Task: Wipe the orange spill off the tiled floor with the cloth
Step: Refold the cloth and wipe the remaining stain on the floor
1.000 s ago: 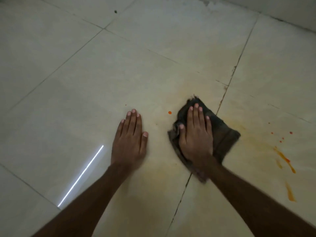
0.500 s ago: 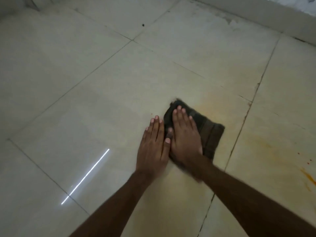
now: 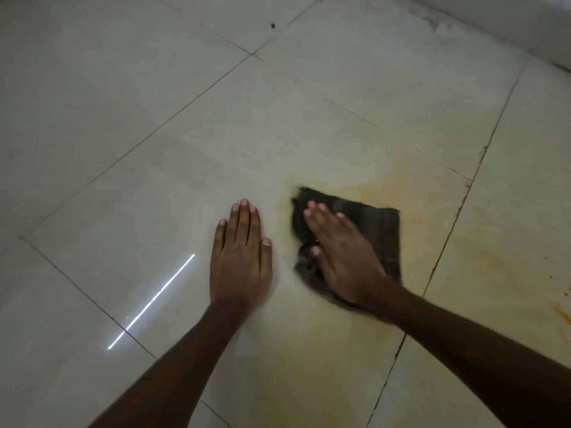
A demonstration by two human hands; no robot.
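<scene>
A dark, folded cloth (image 3: 381,230) lies flat on the pale tiled floor (image 3: 154,180). My right hand (image 3: 341,254) presses down on its left half, palm flat and fingers pointing up-left, blurred by motion. A faint orange-yellow smear (image 3: 374,188) spreads above and to the right of the cloth, and stronger orange streaks (image 3: 564,315) sit at the far right edge. My left hand (image 3: 242,257) rests flat on the bare tile a short gap to the left of the cloth, holding nothing.
Dark grout lines cross the floor, one running down just right of the cloth (image 3: 445,242). A bright light reflection (image 3: 151,301) streaks the tile at lower left. A wall base (image 3: 506,29) runs along the top right.
My right hand has slid the cloth to the right, away from my left hand, which it touched half a second ago. The small orange drop between the hands is gone.
</scene>
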